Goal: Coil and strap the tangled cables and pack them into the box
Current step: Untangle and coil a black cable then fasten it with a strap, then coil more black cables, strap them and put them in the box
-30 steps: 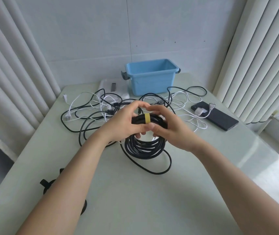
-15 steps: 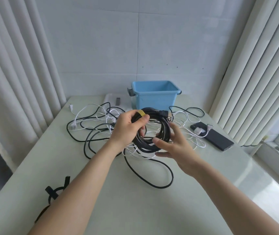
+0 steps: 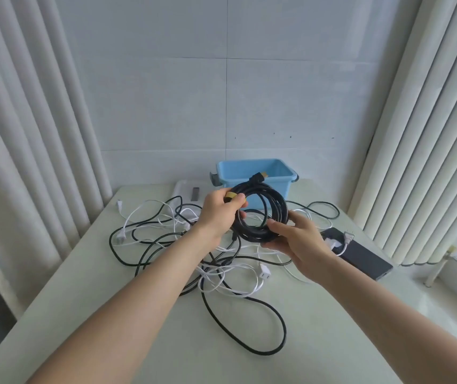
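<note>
A coiled black cable [image 3: 273,206] bound with a yellow strap [image 3: 230,195] is held up above the table, in front of the blue box [image 3: 258,173]. My left hand [image 3: 219,214] grips the coil at the strap. My right hand [image 3: 296,239] holds the coil's lower right edge, thumb over it and fingers beneath. The cable's plug [image 3: 258,177] sticks up at the top. One loose end trails down into a loop [image 3: 249,336] on the table. Tangled black and white cables [image 3: 166,231] lie under the hands.
A black power strip [image 3: 363,256] with white plugs lies at the right. A white cube plug [image 3: 264,273] sits mid-table. A white flat item [image 3: 185,192] is left of the box. Curtains hang on both sides, and the wall is close behind the table [image 3: 83,286].
Both hands have lifted the strapped coil off the table and carried it up and toward the blue box. The camera has tilted upward.
</note>
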Demonstrator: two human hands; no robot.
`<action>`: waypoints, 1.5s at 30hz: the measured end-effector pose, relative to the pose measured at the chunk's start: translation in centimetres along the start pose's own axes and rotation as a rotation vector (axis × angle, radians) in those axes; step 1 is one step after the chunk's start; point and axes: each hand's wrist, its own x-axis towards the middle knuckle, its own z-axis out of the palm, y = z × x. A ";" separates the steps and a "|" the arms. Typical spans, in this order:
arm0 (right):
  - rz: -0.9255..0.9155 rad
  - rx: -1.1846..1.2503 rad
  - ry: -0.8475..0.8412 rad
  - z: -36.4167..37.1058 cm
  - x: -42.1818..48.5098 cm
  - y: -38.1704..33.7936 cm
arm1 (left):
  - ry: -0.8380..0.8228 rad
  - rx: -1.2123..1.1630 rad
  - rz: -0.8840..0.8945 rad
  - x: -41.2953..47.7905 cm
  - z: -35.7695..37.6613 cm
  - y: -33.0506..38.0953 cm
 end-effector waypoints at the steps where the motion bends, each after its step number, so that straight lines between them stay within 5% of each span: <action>1: -0.002 -0.001 0.012 0.1 0.8 -0.6 | 0.012 -0.009 -0.009 1.0 0.4 0.2; 7: 0.042 -0.047 -0.044 -0.4 7.1 -4.7 | -0.012 -0.224 -0.106 8.1 1.7 1.9; 17: -0.021 -0.131 0.032 -1.8 18.3 -7.6 | 0.019 -0.111 -0.130 17.1 2.6 2.9; 20: -0.024 -0.146 0.084 -2.8 21.7 -8.3 | 0.040 0.229 -0.015 19.7 1.6 1.0; 23: -0.025 -0.199 0.131 -3.7 24.4 -8.6 | -0.279 0.990 0.049 19.8 0.1 -2.1; 25: -0.025 -0.257 0.136 -4.3 25.4 -8.8 | -0.378 1.289 0.233 19.4 -0.8 -3.9; 31: 0.029 -0.480 -0.008 -5.9 26.1 -7.7 | -0.366 1.384 0.536 17.1 -1.6 -6.4; 35: 0.084 -0.649 -0.072 -5.8 25.8 -5.8 | -0.370 1.344 0.571 16.7 -1.5 -7.3; 42: 0.200 -0.591 -0.082 -1.8 27.2 -3.5 | -0.341 1.230 0.650 16.7 -1.2 -7.7; 45: 0.182 -1.014 -0.030 0.8 28.2 -2.4 | -0.353 1.233 0.638 17.4 -1.6 -8.0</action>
